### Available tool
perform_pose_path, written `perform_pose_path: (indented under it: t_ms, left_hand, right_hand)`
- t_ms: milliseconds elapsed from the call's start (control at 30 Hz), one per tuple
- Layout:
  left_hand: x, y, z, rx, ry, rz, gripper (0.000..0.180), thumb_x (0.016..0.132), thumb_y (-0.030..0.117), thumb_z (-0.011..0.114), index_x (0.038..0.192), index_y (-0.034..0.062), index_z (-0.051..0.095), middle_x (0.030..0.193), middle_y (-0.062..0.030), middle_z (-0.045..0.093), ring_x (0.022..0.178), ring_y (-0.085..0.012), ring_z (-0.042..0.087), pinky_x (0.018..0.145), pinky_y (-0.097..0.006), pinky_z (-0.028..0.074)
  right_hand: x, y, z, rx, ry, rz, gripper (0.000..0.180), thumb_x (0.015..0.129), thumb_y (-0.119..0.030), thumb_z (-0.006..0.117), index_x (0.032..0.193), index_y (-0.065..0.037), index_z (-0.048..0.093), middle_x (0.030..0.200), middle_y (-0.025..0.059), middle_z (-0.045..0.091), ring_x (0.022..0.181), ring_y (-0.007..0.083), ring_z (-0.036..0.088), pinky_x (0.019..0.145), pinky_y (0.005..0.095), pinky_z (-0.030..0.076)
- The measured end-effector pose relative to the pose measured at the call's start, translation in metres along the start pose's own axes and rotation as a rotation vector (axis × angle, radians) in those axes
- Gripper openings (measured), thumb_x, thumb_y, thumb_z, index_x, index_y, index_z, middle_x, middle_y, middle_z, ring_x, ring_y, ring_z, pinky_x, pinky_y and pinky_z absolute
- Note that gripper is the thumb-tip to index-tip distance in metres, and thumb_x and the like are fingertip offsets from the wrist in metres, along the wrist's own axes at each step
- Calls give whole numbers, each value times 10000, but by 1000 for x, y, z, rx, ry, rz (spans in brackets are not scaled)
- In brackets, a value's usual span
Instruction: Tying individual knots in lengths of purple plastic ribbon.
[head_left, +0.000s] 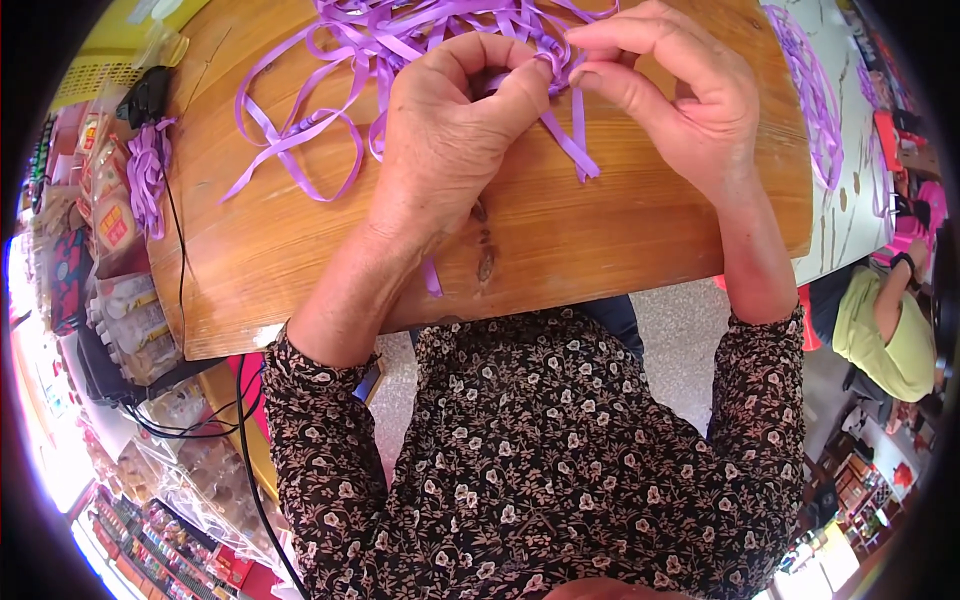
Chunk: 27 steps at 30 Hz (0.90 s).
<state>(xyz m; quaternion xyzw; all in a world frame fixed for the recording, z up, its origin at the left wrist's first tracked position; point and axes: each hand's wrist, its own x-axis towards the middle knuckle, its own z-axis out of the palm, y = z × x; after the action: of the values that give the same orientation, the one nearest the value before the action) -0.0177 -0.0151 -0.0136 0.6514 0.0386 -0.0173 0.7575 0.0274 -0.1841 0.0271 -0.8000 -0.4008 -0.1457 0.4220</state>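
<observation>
At the far side of a wooden table [620, 235], my left hand [450, 125] pinches a purple ribbon [568, 145] between thumb and bent forefinger. Just right of it, the curled thumb and forefinger of my right hand [695, 95] meet the same ribbon where it shows wound or knotted. Exactly how those right fingertips grip it is partly hidden. Two short ribbon tails hang below the fingers onto the wood. Behind my hands lies a loose heap of purple ribbon [400, 22], with loops [300, 140] trailing left. Another ribbon end [432, 278] sticks out below my left wrist.
More purple ribbons lie on a white marbled table [845, 235] at the right, and a bundle of them [148, 180] hangs off the left side. Black cables [243, 420] run down the left. Packaged goods [130, 325] crowd there. Another person in a yellow-green garment [885, 335] sits at the right.
</observation>
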Motion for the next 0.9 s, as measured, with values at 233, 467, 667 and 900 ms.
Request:
perform_pose_path:
  t_ms: [233, 467, 667, 900]
  left_hand:
    - [0, -3, 4, -10, 40, 121, 125, 823, 96, 619, 854, -22, 593, 758, 5, 592, 674, -31, 520, 604, -166, 436]
    - [-4, 0, 7, -174, 1, 145, 100, 828, 67, 627, 865, -18, 590, 779, 15, 586, 678, -26, 507, 606, -162, 422]
    - [-2, -4, -3, -459, -210, 20, 121, 854, 98, 615, 952, 32, 591, 822, 7, 587, 753, -70, 511, 697, -247, 415]
    - [0, -3, 1, -528, -177, -15, 131, 831, 114, 656, 926, 29, 624, 794, 18, 594, 657, -46, 474, 578, -182, 376]
  right_hand:
    - [0, -7, 5, 177, -50, 220, 124, 733, -6, 696, 850, -8, 655, 778, 82, 634, 714, 157, 609, 642, 249, 468]
    - [-3, 1, 9, 398, -42, 510, 51, 806, -35, 634, 842, 0, 644, 782, 17, 639, 729, 83, 583, 667, 212, 457]
    - [-12, 18, 8, 939, -62, 815, 121, 799, -23, 636, 914, 12, 622, 814, 33, 637, 752, 98, 586, 682, 218, 455]
    - [-18, 22, 14, 822, -61, 491, 143, 852, 46, 549, 985, 33, 601, 885, 26, 596, 784, 95, 549, 696, 219, 443]
